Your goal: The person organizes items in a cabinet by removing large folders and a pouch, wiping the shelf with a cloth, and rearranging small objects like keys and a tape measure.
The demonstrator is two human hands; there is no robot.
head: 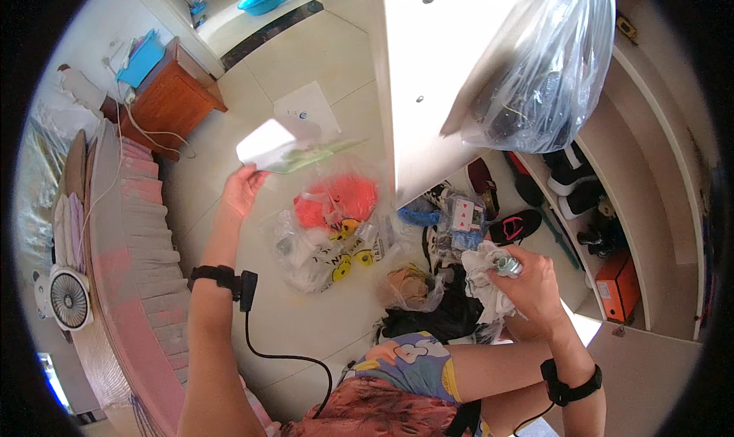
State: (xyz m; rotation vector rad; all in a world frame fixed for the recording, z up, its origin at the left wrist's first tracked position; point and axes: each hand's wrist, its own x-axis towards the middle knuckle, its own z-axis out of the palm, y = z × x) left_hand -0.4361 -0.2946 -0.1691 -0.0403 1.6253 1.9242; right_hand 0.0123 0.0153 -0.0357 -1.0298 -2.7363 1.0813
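Note:
My left hand (245, 190) pinches the edge of a white and green sheet or flat packet (275, 150), held out over the floor. My right hand (533, 282) grips a crumpled white cloth (484, 282) and a small clear and greenish object (507, 266) that I cannot identify. Between my hands, on the tiles, lie a red item in clear plastic (338, 202) and a clear printed bag with yellow shapes (344, 262). A brown item in a clear bag (410, 282) and dark cloth (441, 316) lie near my knees.
Shoes (514, 226) and a bag with playing cards (463, 214) lie before the open cabinet (631, 150), which holds more shoes and an orange box (616, 286). A filled clear plastic bag (533, 93) hangs by the white door (430, 47). At left stand a bed (137, 265) and wooden nightstand (178, 93).

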